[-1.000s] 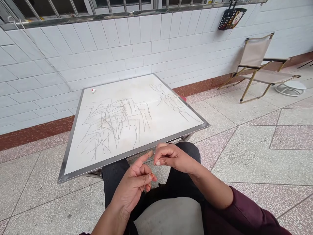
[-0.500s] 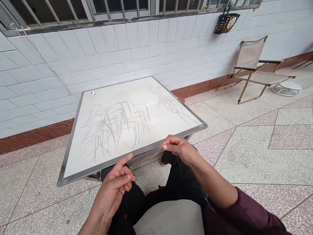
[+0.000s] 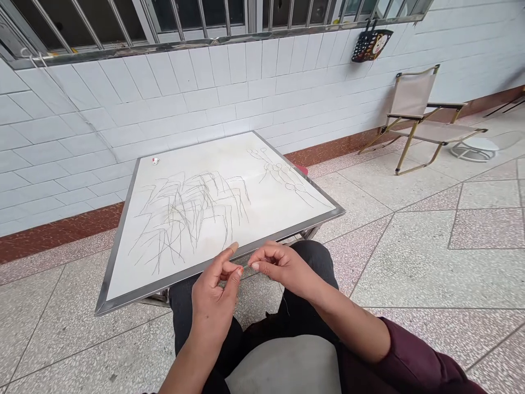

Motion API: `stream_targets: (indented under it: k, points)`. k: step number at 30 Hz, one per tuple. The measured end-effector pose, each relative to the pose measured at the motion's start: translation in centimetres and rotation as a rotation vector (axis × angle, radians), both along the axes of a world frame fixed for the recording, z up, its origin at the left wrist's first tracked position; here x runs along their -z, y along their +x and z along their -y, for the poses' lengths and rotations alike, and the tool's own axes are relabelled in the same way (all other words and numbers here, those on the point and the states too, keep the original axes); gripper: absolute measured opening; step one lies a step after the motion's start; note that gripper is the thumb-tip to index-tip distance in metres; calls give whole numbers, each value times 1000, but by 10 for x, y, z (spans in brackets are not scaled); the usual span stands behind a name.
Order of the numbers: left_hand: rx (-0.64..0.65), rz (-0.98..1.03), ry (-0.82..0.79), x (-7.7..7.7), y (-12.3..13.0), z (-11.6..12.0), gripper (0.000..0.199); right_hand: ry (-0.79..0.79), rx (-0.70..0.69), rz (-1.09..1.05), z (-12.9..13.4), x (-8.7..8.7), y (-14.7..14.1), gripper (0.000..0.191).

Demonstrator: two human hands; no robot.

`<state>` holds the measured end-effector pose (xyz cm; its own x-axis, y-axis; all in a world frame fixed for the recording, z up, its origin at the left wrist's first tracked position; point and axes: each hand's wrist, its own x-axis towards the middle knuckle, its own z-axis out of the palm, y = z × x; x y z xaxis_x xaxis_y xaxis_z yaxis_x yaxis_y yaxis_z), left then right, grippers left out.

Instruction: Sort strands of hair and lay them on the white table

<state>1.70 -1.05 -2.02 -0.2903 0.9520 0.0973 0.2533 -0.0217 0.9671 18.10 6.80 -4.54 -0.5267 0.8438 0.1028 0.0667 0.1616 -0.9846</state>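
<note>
Delicately, the left hand (image 3: 215, 294) and right hand (image 3: 290, 269) both pinch a fine thread-like strand (image 3: 246, 266) — long axis nine-to-three between fingertips, tail hanging toward six — with the desk (image 3: 279, 219) at twelve.

The left hand (image 3: 214, 291) and right hand (image 3: 286, 268) pinch just beside each other.

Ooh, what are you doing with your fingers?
A person sits at a white table, pinching a thin thread between the fingertips of the left hand and the right hand. The hands are close together at the table's near edge. On the table, many bent strands lie toward the left, and some looped ones lie toward the right.
</note>
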Motion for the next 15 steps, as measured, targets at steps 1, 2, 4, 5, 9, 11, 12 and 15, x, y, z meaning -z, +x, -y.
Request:
stream_targets:
  k: [1,2,4,5,9,11,12,15]
  points:
    - [-20,-14,6,-1,0,1,40,36,-4,9,1,0,-1,17]
    - [-36,-25,12,-2,0,2,40,64,-7,9,2,0,-2,15]
    - [-61,-50,29,-2,-1,4,40,95,-2,2,4,0,-4,13]
    - [-60,-67,37,-2,-2,5,39,101,2,-2,4,0,-4,13]
    - [40,-123,52,4,-9,5,36,94,26,-1,3,0,-4,13]
    - [80,-140,69,7,-12,4,29,71,35,-5,4,0,-4,14]
    - [88,-153,81,9,-12,4,26,57,40,-11,4,-1,-4,15]
    - [115,-236,109,11,-15,5,27,22,53,-27,4,0,-4,14]
